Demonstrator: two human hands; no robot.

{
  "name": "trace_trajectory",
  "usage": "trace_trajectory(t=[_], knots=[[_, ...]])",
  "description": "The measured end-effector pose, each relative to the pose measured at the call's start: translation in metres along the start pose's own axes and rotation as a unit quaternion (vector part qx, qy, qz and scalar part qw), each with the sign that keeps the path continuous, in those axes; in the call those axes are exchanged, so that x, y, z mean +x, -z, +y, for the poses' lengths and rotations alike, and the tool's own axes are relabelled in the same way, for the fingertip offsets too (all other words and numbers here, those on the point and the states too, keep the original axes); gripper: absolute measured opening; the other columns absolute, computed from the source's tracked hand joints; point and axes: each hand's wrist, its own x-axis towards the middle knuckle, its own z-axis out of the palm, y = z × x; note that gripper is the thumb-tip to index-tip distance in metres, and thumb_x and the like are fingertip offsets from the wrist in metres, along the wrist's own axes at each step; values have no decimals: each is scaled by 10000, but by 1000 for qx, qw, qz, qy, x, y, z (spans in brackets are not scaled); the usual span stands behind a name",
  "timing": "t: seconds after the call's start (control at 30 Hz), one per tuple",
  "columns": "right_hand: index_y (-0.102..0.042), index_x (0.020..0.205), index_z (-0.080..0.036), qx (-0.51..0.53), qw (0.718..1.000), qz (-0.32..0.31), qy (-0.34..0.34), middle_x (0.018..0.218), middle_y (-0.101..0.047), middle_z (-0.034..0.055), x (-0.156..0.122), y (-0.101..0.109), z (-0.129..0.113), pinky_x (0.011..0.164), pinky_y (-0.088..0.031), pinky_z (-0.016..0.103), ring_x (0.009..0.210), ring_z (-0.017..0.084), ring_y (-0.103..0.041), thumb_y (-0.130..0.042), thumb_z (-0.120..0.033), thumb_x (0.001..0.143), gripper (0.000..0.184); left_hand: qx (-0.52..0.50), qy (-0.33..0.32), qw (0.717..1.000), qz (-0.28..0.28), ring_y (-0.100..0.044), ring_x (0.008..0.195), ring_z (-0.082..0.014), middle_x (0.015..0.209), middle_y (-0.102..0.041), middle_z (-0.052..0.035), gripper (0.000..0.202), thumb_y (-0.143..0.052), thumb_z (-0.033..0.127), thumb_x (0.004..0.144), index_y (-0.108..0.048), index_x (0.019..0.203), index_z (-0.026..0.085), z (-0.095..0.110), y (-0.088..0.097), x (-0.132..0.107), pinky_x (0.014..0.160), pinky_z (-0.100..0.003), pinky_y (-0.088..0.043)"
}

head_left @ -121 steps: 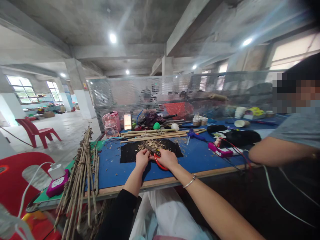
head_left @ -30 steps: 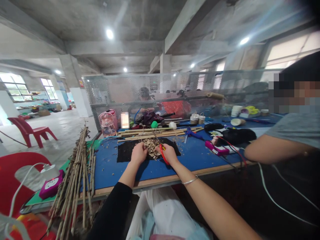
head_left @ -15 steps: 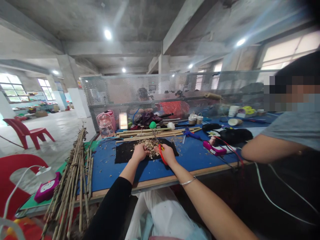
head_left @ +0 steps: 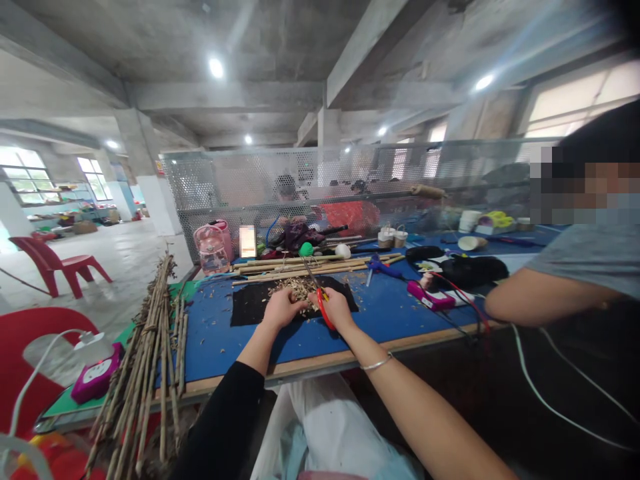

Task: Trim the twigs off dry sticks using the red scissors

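Note:
My right hand [head_left: 336, 307] is closed round red-handled scissors [head_left: 325, 308], whose blades point up and away over a black mat [head_left: 250, 303]. My left hand [head_left: 280, 309] is curled at the near edge of a heap of small brown cuttings [head_left: 295, 288] on that mat, fingers pinched; what they hold is too small to make out. Both hands sit close together above the blue table top [head_left: 215, 333]. A thin bracelet [head_left: 377, 363] circles my right wrist.
A bundle of long brown sticks [head_left: 150, 360] lies at the table's left end, more sticks [head_left: 300, 270] behind the mat. A pink bottle [head_left: 213, 250], a phone [head_left: 247, 241] and a mesh screen [head_left: 300, 180] stand at the back. Another person's arm [head_left: 540, 300] rests at the right, near a pink tool [head_left: 430, 297] and cables.
Four seconds ago the scissors lay low between my hands; now they are tipped up, blades pointing away. My hands have moved slightly forward to the heap of cuttings.

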Motion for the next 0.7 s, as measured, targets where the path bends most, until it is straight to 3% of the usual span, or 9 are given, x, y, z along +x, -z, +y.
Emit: trace_trajectory(t=[0.13, 0.33, 0.43, 0.57, 0.7], knots=[[-606, 699, -165, -6, 1000, 0, -5, 624, -612, 21, 1, -1, 1, 524, -356, 208, 550, 118, -492, -543, -539, 690, 380, 2, -65, 995, -72, -514, 625, -148, 672, -583, -1, 361, -728, 461, 549, -572, 726, 188, 3, -6, -9, 553, -228, -297], [-609, 703, -165, -19, 1000, 3, 8, 627, -614, 23, 1, -1, 2, 533, -361, 210, 557, 121, -494, -547, -556, 686, 396, -16, -92, 993, -66, -507, 626, -136, 656, -570, 8, 125, -664, 234, 642, -571, 714, 192, 5, -12, -14, 584, -225, -310], [-607, 691, -166, -33, 999, 4, 9, 610, -606, 20, 0, 0, 1, 530, -357, 212, 549, 122, -493, -538, -580, 687, 420, -34, -67, 997, 4, -474, 584, -125, 598, -529, 11, 88, -611, 194, 674, -529, 645, 182, 6, -12, -10, 559, -226, -286], [-617, 709, -178, -66, 998, -1, 15, 618, -620, 20, -2, 0, -1, 518, -347, 208, 552, 126, -513, -544, -580, 688, 409, -99, 30, 984, 144, -456, 568, -127, 575, -503, 6, 175, -545, 279, 745, -483, 616, 180, 8, -7, -4, 562, -236, -294], [-631, 750, -209, -133, 990, -19, 32, 676, -654, 27, -8, 0, -6, 518, -338, 213, 592, 148, -559, -580, -554, 680, 356, -226, 69, 957, 170, -480, 596, -134, 597, -519, -12, 273, -377, 282, 834, -491, 607, 181, 7, -7, -2, 574, -238, -332]])
